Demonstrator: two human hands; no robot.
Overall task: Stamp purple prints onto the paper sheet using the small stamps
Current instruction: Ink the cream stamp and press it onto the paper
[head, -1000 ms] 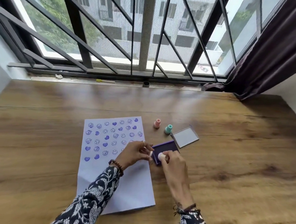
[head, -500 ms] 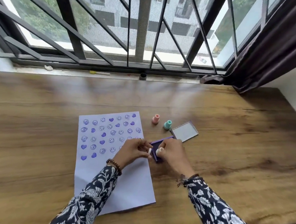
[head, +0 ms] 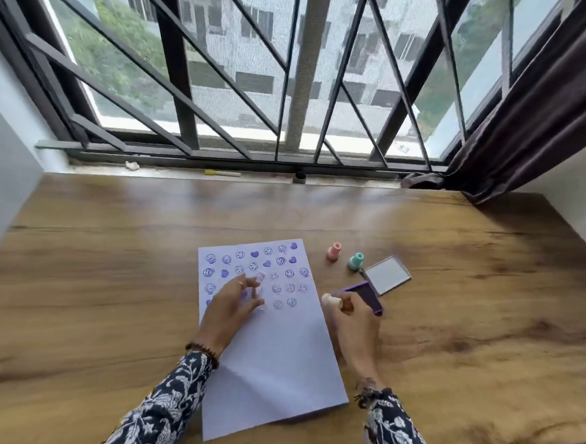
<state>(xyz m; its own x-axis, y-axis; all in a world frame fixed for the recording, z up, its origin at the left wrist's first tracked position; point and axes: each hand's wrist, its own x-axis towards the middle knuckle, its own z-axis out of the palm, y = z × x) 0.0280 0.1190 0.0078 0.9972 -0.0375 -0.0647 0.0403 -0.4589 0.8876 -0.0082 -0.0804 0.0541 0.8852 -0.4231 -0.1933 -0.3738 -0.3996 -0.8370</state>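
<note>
A white paper sheet [head: 277, 351] lies on the wooden table, its upper half covered with several purple smiley and heart prints. My left hand [head: 233, 304] rests flat on the sheet over the prints, fingers spread, holding nothing. My right hand [head: 354, 315] grips a small cream stamp [head: 331, 300] just beside the sheet's right edge. The purple ink pad [head: 369, 295] sits right behind that hand, partly hidden by it. A pink stamp [head: 334, 251] and a teal stamp [head: 356, 261] stand upright beyond the pad.
The ink pad's clear lid [head: 387, 274] lies to the right of the teal stamp. The wooden table [head: 109, 279] ends at a window sill with black bars at the back. A dark curtain [head: 531, 116] hangs at the right.
My left hand moved from the ink pad onto the printed part of the sheet and spread open. My right hand drew the cream stamp back off the pad toward the sheet's edge.
</note>
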